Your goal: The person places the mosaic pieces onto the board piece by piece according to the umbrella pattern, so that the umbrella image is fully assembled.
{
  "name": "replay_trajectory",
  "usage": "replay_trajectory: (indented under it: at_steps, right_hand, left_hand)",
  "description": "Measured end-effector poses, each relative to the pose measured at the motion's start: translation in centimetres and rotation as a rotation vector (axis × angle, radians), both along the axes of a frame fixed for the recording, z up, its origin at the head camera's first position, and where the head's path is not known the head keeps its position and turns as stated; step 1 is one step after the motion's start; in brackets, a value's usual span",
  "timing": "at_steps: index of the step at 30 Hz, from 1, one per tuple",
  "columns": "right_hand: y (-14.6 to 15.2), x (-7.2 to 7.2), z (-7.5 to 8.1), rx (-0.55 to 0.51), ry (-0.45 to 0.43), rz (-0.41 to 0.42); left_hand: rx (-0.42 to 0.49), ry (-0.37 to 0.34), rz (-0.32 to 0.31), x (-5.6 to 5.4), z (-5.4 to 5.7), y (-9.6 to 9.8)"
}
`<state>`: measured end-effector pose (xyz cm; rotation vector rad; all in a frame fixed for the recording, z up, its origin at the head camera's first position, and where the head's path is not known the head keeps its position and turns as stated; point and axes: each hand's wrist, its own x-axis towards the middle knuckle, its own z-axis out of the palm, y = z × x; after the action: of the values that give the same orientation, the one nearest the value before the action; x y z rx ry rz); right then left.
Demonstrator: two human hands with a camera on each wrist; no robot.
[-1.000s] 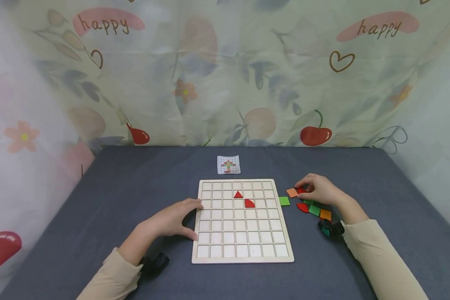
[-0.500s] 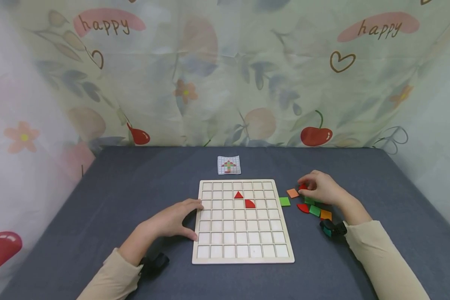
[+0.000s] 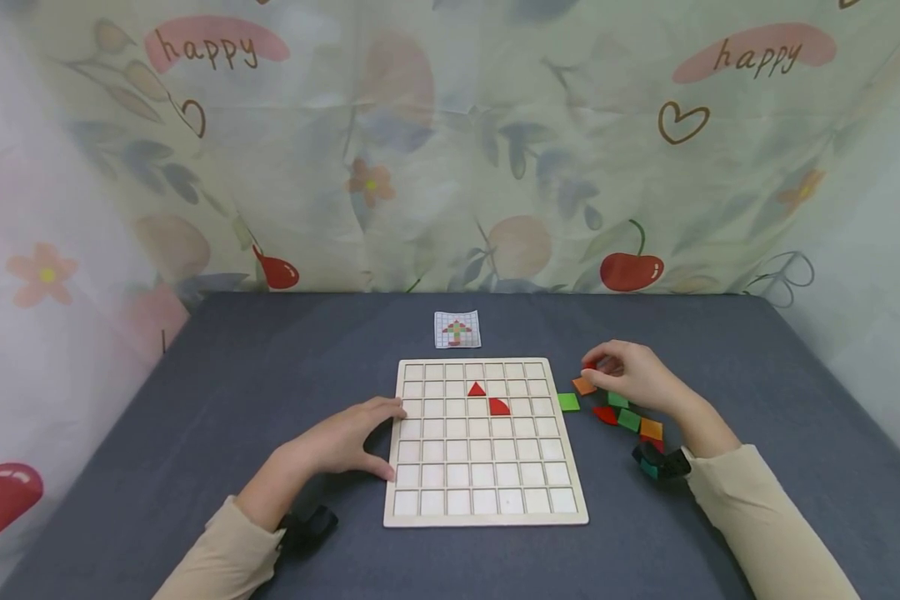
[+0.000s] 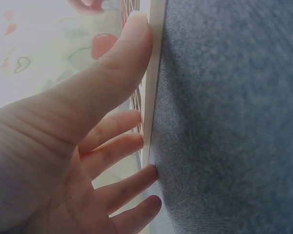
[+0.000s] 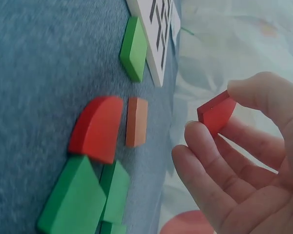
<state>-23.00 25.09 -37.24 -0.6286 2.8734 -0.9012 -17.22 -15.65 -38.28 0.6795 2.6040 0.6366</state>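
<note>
A pale curtain [image 3: 457,142] printed with flowers, cherries and "happy" hangs behind a table [image 3: 292,350] with a dark blue-grey surface. At left, a beige-sleeved arm wears a black wrist device [image 3: 307,529]; its left hand [image 3: 337,437] lies along the left edge of the grid board [image 3: 486,526], thumb and fingers spread apart, touching that edge without clasping it. A printed card [image 3: 457,330] showing a coloured pattern lies between the board's far edge and the table's back edge. On the board, a red triangle [image 3: 476,389] sits in the second row from the far edge, and a red quarter-round piece [image 3: 499,407] one row nearer and one column to the right. A light green square [image 3: 568,402] lies at the board's right edge, toward its far right corner, then a light orange square [image 3: 583,386]. Above that, the right hand [image 3: 633,375] pinches a small red block [image 5: 216,117] between thumb and fingertips, off the table. Below and right lie a red curved piece [image 3: 606,415], green pieces [image 3: 629,420] and an orange square [image 3: 651,429].
</note>
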Motion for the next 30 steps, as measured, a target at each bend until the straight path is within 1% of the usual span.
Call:
replay_trajectory:
  at_steps: [5,16,18,24,27,30]
  right_hand:
    - [-0.5,0.2,0.1,-0.039,-0.065,-0.013]
    - [-1.2,0.3,-0.1,-0.123,-0.143,0.008]
    - [-1.3,0.3,-0.2,-0.133,-0.136,0.022]
    - [-1.7,0.3,-0.7,-0.163,-0.056,0.088]
    - [-2.0,0.3,-1.0,-0.145,-0.029,0.091]
    - [-2.1,0.4,-1.2,-0.102,-0.014,0.089]
  left_hand:
    - [-0.001,-0.001,0.000,0.0,0.1,0.0]
    - [-0.008,-0.007,0.007,-0.2,-0.2,0.0]
    - [-0.012,-0.006,0.006,-0.2,-0.1,0.0]
    - [-0.010,0.000,0.002,-0.2,-0.2,0.0]
    - [0.006,0.004,-0.008,0.0,-0.1,-0.1]
    - [0.025,0.020,-0.024,0.2,0.1,-0.1]
